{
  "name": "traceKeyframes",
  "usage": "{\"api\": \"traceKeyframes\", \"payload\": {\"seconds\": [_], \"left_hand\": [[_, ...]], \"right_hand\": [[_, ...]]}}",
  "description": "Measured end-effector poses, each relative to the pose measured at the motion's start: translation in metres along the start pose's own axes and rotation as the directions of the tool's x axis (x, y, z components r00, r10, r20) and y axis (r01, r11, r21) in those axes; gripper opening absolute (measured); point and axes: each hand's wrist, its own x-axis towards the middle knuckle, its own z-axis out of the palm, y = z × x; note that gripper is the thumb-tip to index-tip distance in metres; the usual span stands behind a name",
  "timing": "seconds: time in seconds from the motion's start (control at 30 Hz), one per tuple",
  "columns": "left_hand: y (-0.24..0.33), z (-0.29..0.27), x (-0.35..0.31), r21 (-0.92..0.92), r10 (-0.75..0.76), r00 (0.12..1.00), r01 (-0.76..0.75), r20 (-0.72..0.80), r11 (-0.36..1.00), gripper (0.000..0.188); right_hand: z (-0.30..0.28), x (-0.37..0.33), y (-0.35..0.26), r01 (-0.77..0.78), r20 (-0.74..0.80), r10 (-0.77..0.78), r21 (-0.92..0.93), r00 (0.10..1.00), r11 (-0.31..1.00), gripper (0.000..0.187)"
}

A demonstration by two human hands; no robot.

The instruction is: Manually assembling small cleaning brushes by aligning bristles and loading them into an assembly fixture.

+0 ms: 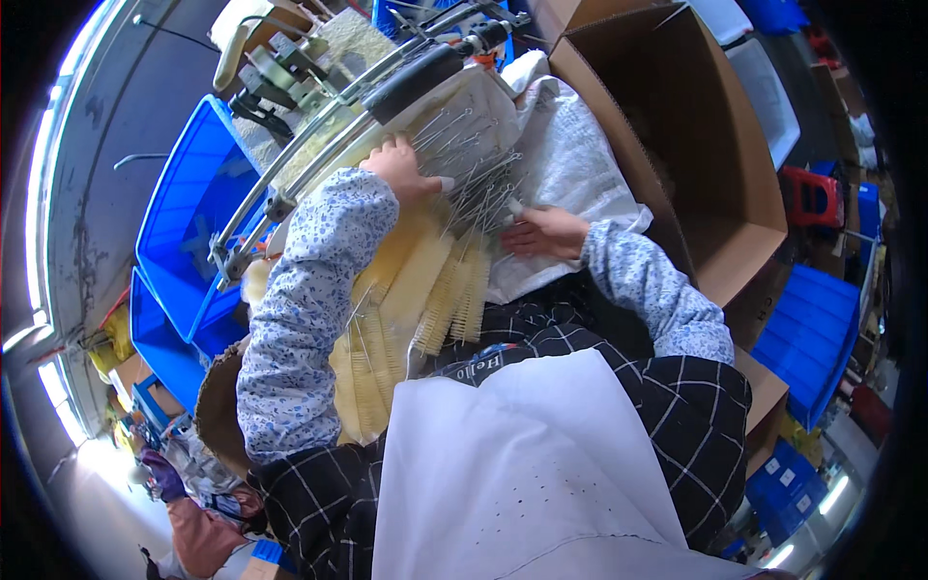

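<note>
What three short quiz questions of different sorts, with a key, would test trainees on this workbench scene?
1. True or false: both hands rest on the pile of brushes.
2. What colour are the bins at the person's left?
3. The cardboard box is: A) open, B) taped shut.

Key:
1. True: the left hand and the right hand both lie on the wire stems.
2. Blue.
3. A.

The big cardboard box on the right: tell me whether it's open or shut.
Open. The cardboard box has its flaps spread and its brown inside walls and floor show; nothing clearly lies inside.
</note>
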Motion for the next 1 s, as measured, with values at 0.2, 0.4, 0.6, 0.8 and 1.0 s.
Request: {"api": "traceKeyframes", "payload": {"seconds": [0.2, 0.4, 0.6, 0.8, 1.0], "left_hand": [[0.008, -0.007, -0.002, 0.036, -0.048, 0.998, 0.049, -0.043, 0.998, 0.094], [-0.006, 0.001, 0.012, 0.022, -0.077, 0.994, 0.075, 0.074, 0.997, 0.098], [0.002, -0.003, 0.012, -0.034, -0.09, 0.99, 0.094, 0.112, 0.995, 0.093], [0.012, -0.003, 0.02, -0.119, 0.019, 0.976, 0.007, 0.217, 0.993, 0.089], [0.002, 0.008, 0.033, -0.131, 0.08, 0.951, -0.043, 0.297, 0.991, 0.094]], "right_hand": [[0.034, 0.018, 0.031, 0.249, -0.283, -0.158, 0.322, 0.946, 0.913, 0.051], [0.036, 0.01, 0.044, 0.347, -0.264, -0.263, 0.353, 0.928, 0.869, 0.053], [0.03, 0.052, 0.037, 0.239, -0.364, -0.134, 0.259, 0.921, 0.936, 0.05], [0.02, 0.1, 0.028, 0.349, -0.162, -0.309, 0.458, 0.937, 0.818, 0.061], [0.026, 0.089, 0.021, 0.404, -0.062, -0.428, 0.475, 0.902, 0.782, 0.081]]}}
